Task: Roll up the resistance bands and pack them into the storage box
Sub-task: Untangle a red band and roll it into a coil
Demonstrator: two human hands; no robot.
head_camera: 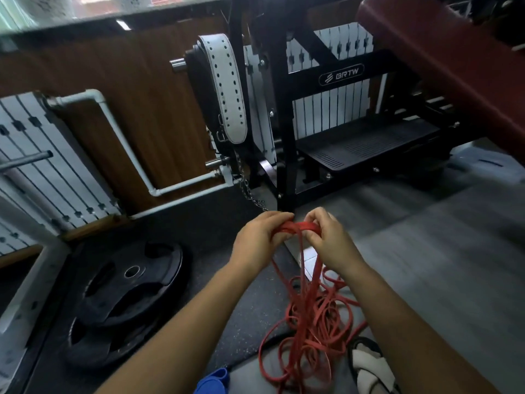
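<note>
On the head camera I see both hands raised mid-frame. The left hand [257,241] curls its fingers round a bunch of red resistance bands [301,226]. The right hand [329,240] pinches the same bunch just beside it, thumb and fingers bent over the strap. From that grip the red loops hang down into a tangled heap on the near floor [426,265]. A blue band [213,381] lies near, left of the heap, and black weight plates [127,294] sit further left.

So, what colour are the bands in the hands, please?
The resistance bands are red; head view shows it.
</note>
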